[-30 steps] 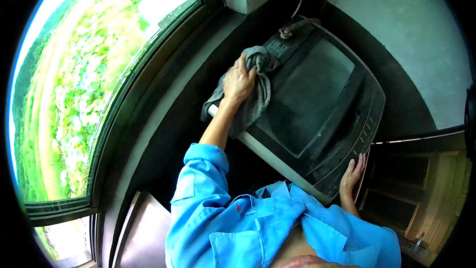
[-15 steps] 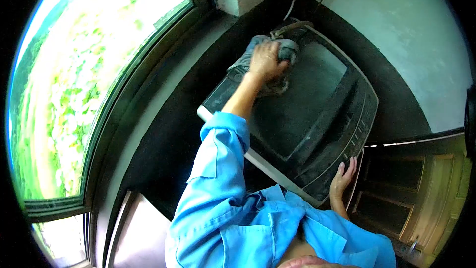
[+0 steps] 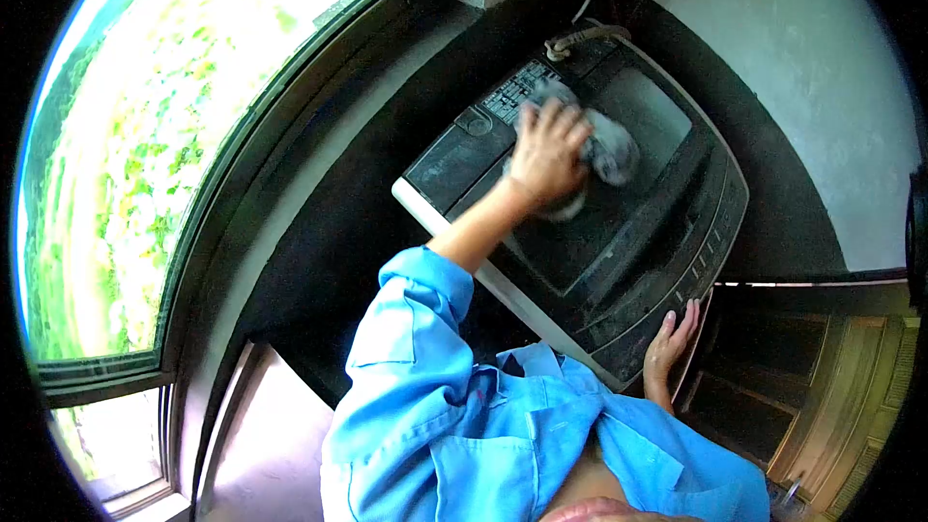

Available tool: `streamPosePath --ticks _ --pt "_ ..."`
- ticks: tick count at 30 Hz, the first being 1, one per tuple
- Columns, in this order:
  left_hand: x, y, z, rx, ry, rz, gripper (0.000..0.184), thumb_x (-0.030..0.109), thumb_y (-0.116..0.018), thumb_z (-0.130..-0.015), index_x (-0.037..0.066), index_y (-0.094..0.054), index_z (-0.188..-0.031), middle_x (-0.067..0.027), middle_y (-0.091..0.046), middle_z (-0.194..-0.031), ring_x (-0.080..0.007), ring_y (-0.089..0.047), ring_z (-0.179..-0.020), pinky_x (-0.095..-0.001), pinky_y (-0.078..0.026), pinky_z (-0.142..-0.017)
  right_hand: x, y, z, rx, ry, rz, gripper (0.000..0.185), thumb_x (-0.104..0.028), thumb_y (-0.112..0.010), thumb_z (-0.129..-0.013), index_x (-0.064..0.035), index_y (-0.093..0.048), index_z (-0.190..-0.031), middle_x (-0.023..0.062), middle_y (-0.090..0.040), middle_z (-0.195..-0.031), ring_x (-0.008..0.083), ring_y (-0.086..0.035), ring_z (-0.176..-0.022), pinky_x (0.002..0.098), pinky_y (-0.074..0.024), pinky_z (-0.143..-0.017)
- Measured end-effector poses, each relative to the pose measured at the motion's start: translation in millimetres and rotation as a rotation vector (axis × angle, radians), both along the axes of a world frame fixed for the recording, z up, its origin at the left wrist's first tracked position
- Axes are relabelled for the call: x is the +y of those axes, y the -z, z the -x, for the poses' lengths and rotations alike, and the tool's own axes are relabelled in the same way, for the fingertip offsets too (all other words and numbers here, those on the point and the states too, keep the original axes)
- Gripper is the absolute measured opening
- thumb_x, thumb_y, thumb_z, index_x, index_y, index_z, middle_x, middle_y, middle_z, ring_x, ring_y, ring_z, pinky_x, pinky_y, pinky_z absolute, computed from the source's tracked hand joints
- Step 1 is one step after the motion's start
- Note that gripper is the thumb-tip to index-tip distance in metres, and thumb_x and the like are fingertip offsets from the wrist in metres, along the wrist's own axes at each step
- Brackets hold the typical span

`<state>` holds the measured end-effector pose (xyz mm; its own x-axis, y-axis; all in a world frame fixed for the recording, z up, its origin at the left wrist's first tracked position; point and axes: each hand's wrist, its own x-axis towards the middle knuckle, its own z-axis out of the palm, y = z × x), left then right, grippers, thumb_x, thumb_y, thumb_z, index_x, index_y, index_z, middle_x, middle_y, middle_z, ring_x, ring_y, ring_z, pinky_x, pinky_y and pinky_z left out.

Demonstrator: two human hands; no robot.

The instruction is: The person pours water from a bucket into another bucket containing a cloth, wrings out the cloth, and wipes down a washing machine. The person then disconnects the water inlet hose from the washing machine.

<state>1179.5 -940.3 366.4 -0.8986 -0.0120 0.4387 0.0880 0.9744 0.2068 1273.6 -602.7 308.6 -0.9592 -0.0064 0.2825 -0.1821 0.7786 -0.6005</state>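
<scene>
My left hand [image 3: 553,157] presses a grey-blue rag [image 3: 611,147] down on the dark top of a washing machine [image 3: 619,232]. The rag lies bunched under and beside the fingers, across the left side of the see-through lid [image 3: 657,106]. At the near right corner, below the row of buttons on the control panel [image 3: 698,266], my right hand [image 3: 667,348] rests against the machine's edge. Its fingers are stretched out and it holds nothing.
A hose [image 3: 585,36] lies on the machine's back edge. A printed label [image 3: 517,92] sits at the back left of its top. On the left is a large window [image 3: 193,155]; a wooden door or cabinet [image 3: 841,396] stands on the right. A pale wall [image 3: 812,116] rises behind.
My left hand has moved the rag from the machine's back left corner toward the lid's middle, uncovering the printed label. My right hand stays at the near right edge.
</scene>
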Motion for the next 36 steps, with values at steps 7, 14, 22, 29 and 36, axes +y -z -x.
streamPosePath --ticks 7,14,22,29,36 --pt "-78 0 43 -0.029 -0.323 -0.219 0.044 0.026 -0.059 -0.076 0.006 -0.046 -0.113 -0.0144 -0.054 -0.107 -0.0311 -0.053 -0.1 -0.0412 -0.044 -0.081 -2 9 -1 0.028 0.024 0.044 0.042 -0.018 -0.044 -0.09 0.0012 -0.036 -0.125 0.0187 -0.032 -0.133 0.0331 -0.031 -0.123 0.0415 -0.0241 -0.102" --pt "-146 6 38 -0.526 -0.509 -0.612 0.075 0.053 -0.061 -0.07 0.001 -0.042 -0.121 -0.0227 -0.049 -0.118 -0.0342 -0.048 -0.11 -0.0395 -0.039 -0.092 13 55 25 0.065 0.048 -0.085 0.043 -0.024 -0.041 -0.092 -0.0006 -0.036 -0.127 0.0182 -0.034 -0.133 0.0313 -0.033 -0.122 0.0425 -0.0268 -0.101" --pt "-135 3 -6 -0.535 -0.465 -0.613 0.081 0.035 -0.074 -0.058 0.003 -0.038 -0.124 -0.0183 -0.055 -0.112 -0.0314 -0.054 -0.103 -0.0388 -0.047 -0.082 26 58 24 0.174 0.045 -0.09 0.039 -0.023 -0.046 -0.09 -0.0027 -0.041 -0.123 0.0163 -0.041 -0.127 0.0309 -0.032 -0.123 0.0449 -0.0182 -0.105" --pt "-151 11 2 -0.607 -0.448 -0.74 0.087 0.041 -0.077 -0.053 0.004 -0.043 -0.124 -0.0161 -0.053 -0.116 -0.0306 -0.051 -0.107 -0.037 -0.043 -0.088 47 89 29 0.02 0.094 -0.118 0.045 -0.027 -0.041 -0.091 -0.0073 -0.032 -0.13 0.0148 -0.032 -0.134 0.0276 -0.031 -0.125 0.0435 -0.0315 -0.1" --pt "-158 12 -5 -0.514 -0.229 -0.873 0.048 0.024 -0.071 -0.068 0.004 -0.057 -0.109 -0.0135 -0.062 -0.098 -0.0219 -0.06 -0.086 -0.0327 -0.05 -0.07 6 -1 15 0.603 0.028 -0.381 0.037 -0.036 -0.051 -0.086 -0.0011 -0.055 -0.099 0.0132 -0.058 -0.092 0.0314 -0.055 -0.084 0.0424 -0.0444 -0.079"
